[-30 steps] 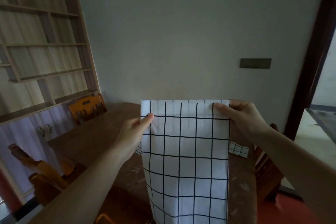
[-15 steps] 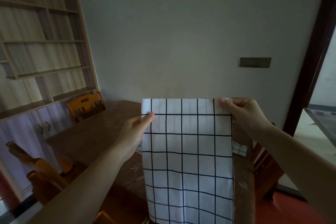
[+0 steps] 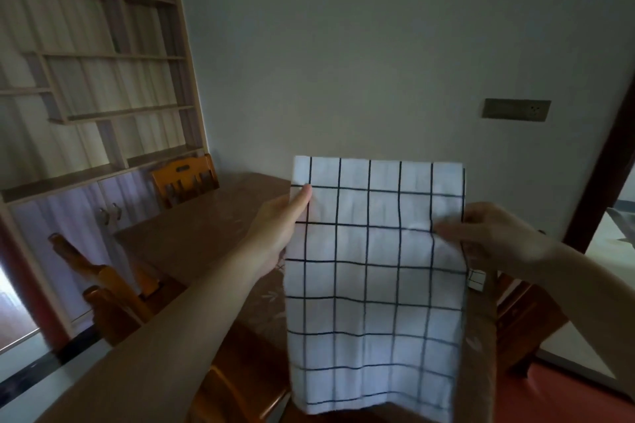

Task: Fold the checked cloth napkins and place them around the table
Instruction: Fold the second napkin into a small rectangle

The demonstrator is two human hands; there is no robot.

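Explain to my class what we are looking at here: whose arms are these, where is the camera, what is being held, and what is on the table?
There is no machine: a person wears a wide-angle camera on the head, so you see the scene as they do, with their own two bare arms reaching forward. The left hand and right hand pinch the side edges of a white checked napkin, which hangs in the air in front of them. Behind it stands a brown wooden table with wooden chairs around it. A second checked napkin lies on the table, mostly hidden by the held one. A shelf unit fills the wall on the left.
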